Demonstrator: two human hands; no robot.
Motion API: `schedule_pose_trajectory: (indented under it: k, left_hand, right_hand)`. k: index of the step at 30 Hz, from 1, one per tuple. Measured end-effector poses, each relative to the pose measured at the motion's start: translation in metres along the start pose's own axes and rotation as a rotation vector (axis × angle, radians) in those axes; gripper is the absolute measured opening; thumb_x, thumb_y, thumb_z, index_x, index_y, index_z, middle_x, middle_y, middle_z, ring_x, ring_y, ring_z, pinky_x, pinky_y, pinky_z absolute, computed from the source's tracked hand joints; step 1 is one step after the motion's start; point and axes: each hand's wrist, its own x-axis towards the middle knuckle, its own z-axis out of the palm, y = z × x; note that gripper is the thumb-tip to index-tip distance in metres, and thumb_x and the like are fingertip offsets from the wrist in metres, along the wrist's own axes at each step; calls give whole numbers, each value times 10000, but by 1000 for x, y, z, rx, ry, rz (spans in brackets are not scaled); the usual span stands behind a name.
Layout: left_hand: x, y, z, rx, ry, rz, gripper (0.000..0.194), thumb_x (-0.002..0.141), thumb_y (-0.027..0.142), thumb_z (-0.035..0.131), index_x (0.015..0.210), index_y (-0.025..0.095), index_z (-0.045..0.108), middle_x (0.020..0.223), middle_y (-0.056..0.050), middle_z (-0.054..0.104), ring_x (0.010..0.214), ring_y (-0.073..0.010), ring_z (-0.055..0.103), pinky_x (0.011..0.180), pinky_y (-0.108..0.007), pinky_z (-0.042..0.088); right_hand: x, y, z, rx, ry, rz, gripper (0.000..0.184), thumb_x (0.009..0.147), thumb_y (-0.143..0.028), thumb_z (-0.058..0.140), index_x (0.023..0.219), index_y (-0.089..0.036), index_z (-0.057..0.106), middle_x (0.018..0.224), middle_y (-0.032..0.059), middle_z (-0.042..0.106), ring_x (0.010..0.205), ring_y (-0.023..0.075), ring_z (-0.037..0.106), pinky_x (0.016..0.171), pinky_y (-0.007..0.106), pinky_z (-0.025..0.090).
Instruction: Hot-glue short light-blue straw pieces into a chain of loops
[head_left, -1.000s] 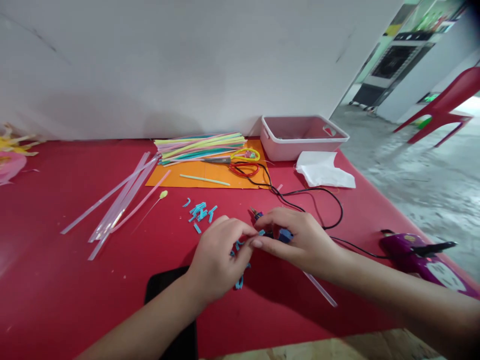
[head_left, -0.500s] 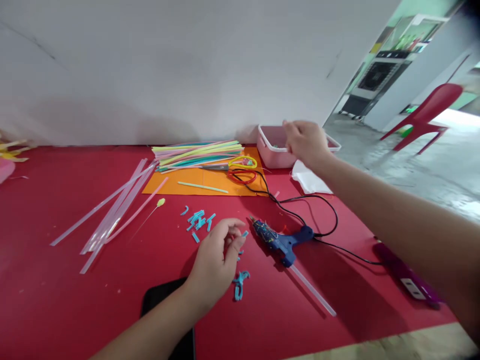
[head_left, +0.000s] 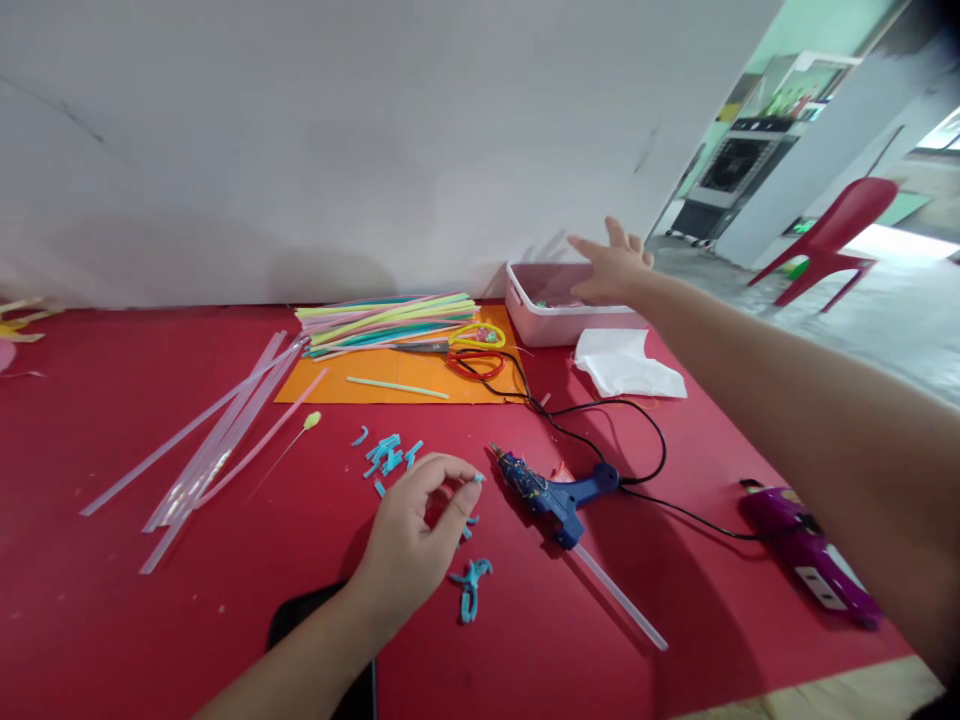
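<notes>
- Blue pipe-cleaner snippet is being pinched by the left hand's fingertips, presumably for fine control.
- Right hand is being stretched toward the pink basket, fingers spread, nothing visibly grasped.
- Glue gun is being rested nearby, probably for easy reach.

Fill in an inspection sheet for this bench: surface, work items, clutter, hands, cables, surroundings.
Surface: red tabletop, pale specks at left.
Work items: blue piece in hand; cut blue pieces loose; blue glue gun lying on table, clear stick protruding.
Clutter: scissors and apparent pipe cleaners on orange sheet; translucent pink strips at left; crumpled white sheet near pink bin.
Hands: left pinches the blue piece; right at the bin, fingers spread, contact unclear.
Cables: black cable loops beside glue gun; one run reaches purple power strip.
Surroundings: pale wall behind; red chair at right; co-workers, nothing seen.
</notes>
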Motion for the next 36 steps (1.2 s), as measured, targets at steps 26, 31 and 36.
schedule_pose_trajectory:
  k: [26, 31, 36]
  left_hand:
    - [-2, 7, 7, 370, -73, 375, 311, 896, 124, 638, 1187, 198, 560, 968, -18, 726, 908, -154, 651, 820, -261, 499]
    - [2, 9, 4, 323, -214, 363, 56, 905, 175, 652, 947, 204, 675, 898, -8, 723, 823, -160, 624, 776, -300, 458]
    - [2, 13, 5, 276, -224, 341, 79, 932, 184, 607, 967, 178, 677, 893, -38, 710, 836, -170, 616, 781, -313, 457]
  right_hand:
    - [-258, -51, 14, 668, -21, -701, 137, 850, -130, 678, 955, -217, 686, 875, 49, 727, 819, 175, 682, 767, 350, 588]
    - [-258, -51, 8, 694, -14, -675, 129, 848, -136, 687, 951, -212, 689, 841, 51, 713, 794, 176, 682, 735, 346, 595]
    - [-257, -48, 5, 766, -77, -649, 102, 841, -114, 694, 918, -181, 693, 840, 53, 711, 816, 153, 679, 766, 302, 598]
